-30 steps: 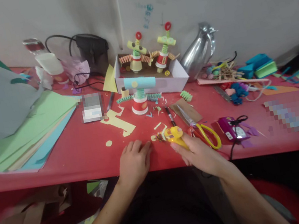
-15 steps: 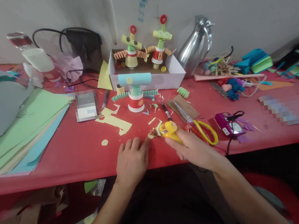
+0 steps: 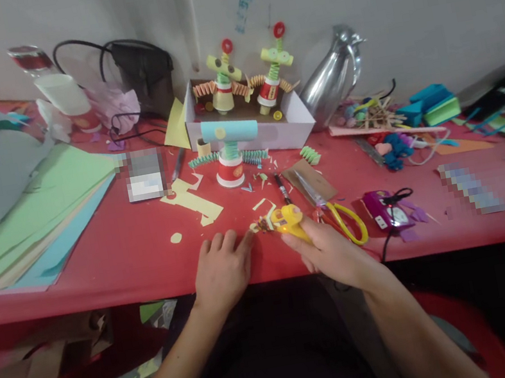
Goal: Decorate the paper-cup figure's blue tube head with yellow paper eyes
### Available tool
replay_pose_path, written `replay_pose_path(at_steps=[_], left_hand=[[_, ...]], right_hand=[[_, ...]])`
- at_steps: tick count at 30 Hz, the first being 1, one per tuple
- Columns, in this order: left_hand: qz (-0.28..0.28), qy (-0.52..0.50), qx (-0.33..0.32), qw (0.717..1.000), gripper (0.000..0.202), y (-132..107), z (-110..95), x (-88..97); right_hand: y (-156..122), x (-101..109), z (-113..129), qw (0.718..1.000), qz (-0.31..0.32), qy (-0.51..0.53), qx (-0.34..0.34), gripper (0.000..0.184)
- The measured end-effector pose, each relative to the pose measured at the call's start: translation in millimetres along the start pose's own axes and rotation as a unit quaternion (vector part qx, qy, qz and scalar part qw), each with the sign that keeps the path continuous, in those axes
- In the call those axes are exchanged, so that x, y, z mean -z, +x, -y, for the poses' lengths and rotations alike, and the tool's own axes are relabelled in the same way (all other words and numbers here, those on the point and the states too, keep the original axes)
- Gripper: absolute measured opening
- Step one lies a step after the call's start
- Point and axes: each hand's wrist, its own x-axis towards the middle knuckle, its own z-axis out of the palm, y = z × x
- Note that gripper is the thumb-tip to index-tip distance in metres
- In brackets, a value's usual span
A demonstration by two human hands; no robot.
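In my right hand (image 3: 328, 244) is a yellow hot glue gun (image 3: 288, 218), gripped by its handle and pointing left. Its nozzle end, smeared with dark and pale residue, meets a small pale yellow paper piece (image 3: 253, 228). My left hand (image 3: 222, 266) rests on the red table with fingers curled, thumb and forefinger at that piece; the fingertips are partly hidden. Beyond the hands stands a paper-cup robot figure (image 3: 230, 170) with a blue roll head and folded paper arms. Yellow paper scraps (image 3: 194, 202) and a small yellow disc (image 3: 176, 237) lie to the left.
Yellow-handled scissors (image 3: 349, 224) and a black marker (image 3: 281, 187) lie near the right hand. A purple power box (image 3: 388, 210) with a cord sits further right. Behind are a white box (image 3: 263, 138) with two paper figures, and a steel jug (image 3: 333, 77). Coloured sheets (image 3: 51, 211) lie left.
The camera view has shifted slightly. Both hands and the glue gun stay practically in place against the small paper piece.
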Motion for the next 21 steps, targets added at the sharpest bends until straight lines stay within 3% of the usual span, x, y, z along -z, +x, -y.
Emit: replay_pose_path(at_steps=[21], left_hand=[[0.017, -0.010, 0.001, 1.000, 0.040, -0.5, 0.0, 0.7]], right_hand=[[0.3, -1.5, 1.9, 1.000, -0.002, 0.005, 0.011, 0.026]])
